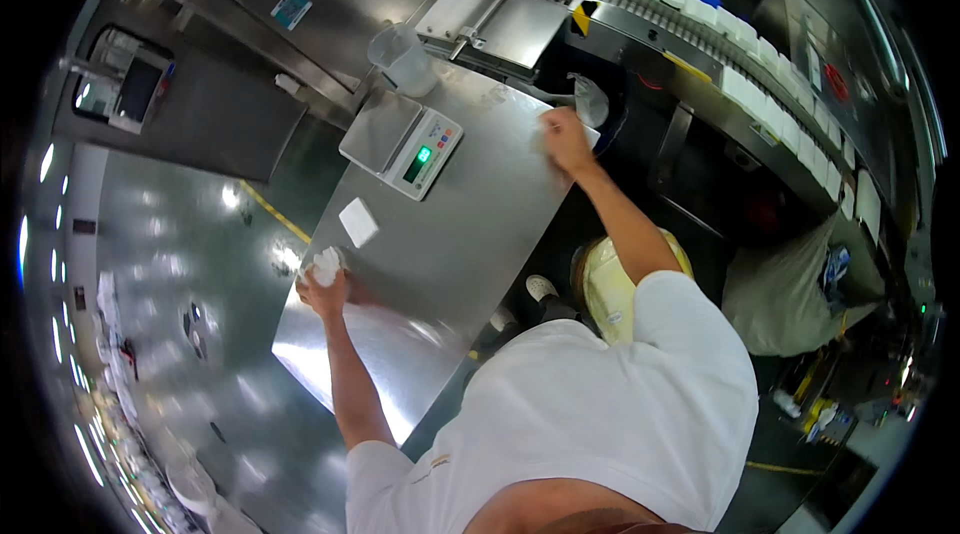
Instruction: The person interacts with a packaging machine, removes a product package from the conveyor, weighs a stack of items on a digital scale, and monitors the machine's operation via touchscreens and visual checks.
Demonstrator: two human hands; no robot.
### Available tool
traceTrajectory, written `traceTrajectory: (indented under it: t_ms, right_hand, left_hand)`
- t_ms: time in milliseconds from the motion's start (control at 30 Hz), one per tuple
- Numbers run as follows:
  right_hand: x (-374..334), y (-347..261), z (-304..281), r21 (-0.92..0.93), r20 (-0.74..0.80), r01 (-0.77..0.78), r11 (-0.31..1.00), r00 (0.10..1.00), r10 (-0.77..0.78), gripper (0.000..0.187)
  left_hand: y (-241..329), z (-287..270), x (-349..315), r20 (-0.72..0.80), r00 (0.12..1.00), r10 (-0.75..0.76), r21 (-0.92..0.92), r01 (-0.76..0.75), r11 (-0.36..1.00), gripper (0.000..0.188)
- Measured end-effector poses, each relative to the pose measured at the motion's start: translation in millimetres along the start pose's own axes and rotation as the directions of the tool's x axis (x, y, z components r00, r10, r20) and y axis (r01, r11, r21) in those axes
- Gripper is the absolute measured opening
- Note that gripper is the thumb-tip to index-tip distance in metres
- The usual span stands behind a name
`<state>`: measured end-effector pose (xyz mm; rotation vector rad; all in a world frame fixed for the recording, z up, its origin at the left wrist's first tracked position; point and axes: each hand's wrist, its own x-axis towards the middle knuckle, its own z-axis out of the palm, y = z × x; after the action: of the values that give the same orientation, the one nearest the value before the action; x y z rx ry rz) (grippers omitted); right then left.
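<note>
A crumpled white wad [327,264] is being grasped by the left hand [322,296], with the fingers being curled around it, at the left edge of a steel table [470,224]. Whether the wad is also being pressed against the tabletop cannot be told. Just beyond it, 1 flat white block [358,222] is being supported by the table. Farther up, a digital scale [430,156] is being borne by the same surface, its display being lit green. Beside the scale, at the far corner, 1 translucent jug [403,61] is being held up by the tabletop.

The right hand [567,142] is being seen blurred at the table's opposite edge, near a translucent plastic bag [590,101]; whether anything is being gripped by it cannot be told.

Farther out, white boxes [742,94] are being lined up along a curved conveyor [640,31]. Below the conveyor, a yellow-lined container [608,284] is being partly covered by the right arm, and a greyish sack [775,299] is being seen at the right.
</note>
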<state>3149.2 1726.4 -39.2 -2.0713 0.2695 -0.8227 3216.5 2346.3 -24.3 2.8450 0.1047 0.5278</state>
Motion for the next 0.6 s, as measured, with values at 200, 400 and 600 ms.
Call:
traceTrajectory:
  t_ms: [200, 400, 600]
  right_hand:
    - [95.0, 91.7, -90.2, -0.348, 0.036, -0.239, 0.906, 0.963, 0.268, 0.038]
    - [105.2, 38.6, -73.2, -0.259, 0.070, -0.060, 0.964, 0.994, 0.081, 0.032]
    - [-20.7, -179.8, 102.7, 0.386, 0.631, -0.110, 0.916, 0.756, -0.175, 0.038]
  left_hand:
    - [-15.2, -16.2, 3.7, 0.099, 0.993, 0.062, -0.175, -0.044, 0.984, 0.102]
    - [-22.7, -50.1, -43.0, 0.024, 0.997, -0.073, -0.402, 0.076, 0.913, 0.098]
    - [-38.2, -54.8, -53.3, 0.014, 0.989, -0.146, -0.474, 0.135, 0.870, 0.116]
